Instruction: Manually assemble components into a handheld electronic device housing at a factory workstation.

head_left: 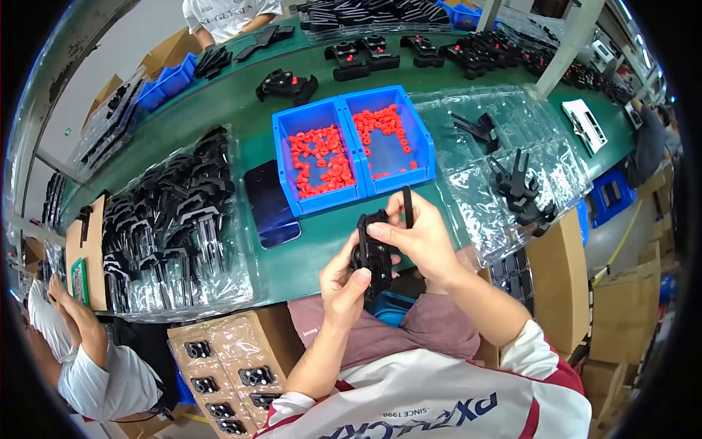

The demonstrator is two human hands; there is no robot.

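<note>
Holding a black plastic part [374,252] just below the centre of the frame, we gripped it with both hands above the lap, close to the near edge of the green table [241,102]. Our left hand [345,282] was closed around the lower side of the part, thumb pressed on its face. Our right hand [417,238] pinched the upper edge, and a slim black strip [407,207] stood up between its fingers. We judged the step in hand to be fitting that strip or seating a piece on the part; the exact joint was hidden by the fingers.

Two blue bins [349,146] of small red rings [322,161] sat just above the hands. A clear tray of black parts [172,227] lay at the left of the frame, and another clear tray [504,175], mostly bare, at the right. A dark phone [270,205] lay beside the bins.

The following move, as we judged it, called for a steady left-hand grip while the right hand aligned its piece squarely before pressing.
</note>
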